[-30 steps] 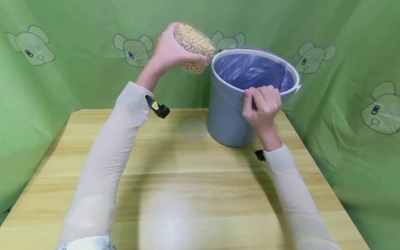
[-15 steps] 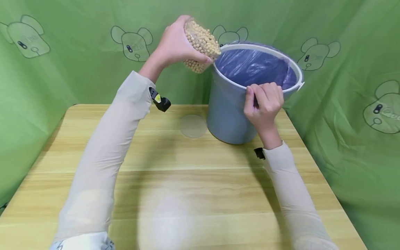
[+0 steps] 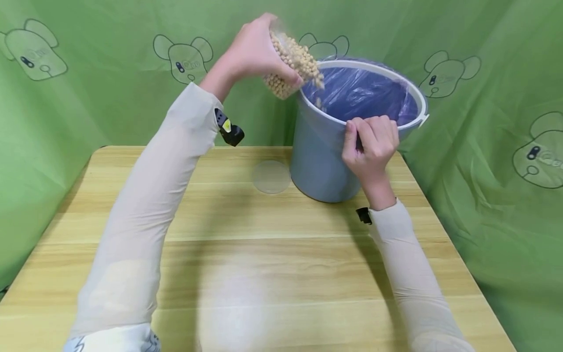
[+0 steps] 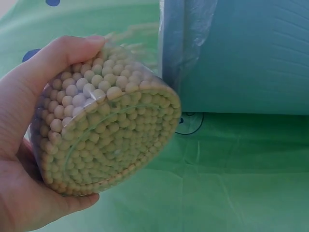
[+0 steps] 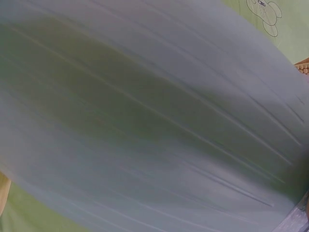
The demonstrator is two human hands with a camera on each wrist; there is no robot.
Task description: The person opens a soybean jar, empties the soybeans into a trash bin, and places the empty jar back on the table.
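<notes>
In the head view we tip the jar of beans further than a moment ago, and now beans fall into the bin; our right hand grips its rim. In the left wrist view our left hand clasps the jar. The right wrist view shows only the bin wall.

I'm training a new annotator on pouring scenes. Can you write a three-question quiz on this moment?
1. True or false: the jar of beans is tipped over the bin.
2. What does the right hand grip? A the bin's rim, B the clear lid, C the jar.
3. Fill in: the bin is lined with a ___ plastic bag.

Key: 1 true, the left hand tilts it and beans fall in. 2 A. 3 blue.
</notes>
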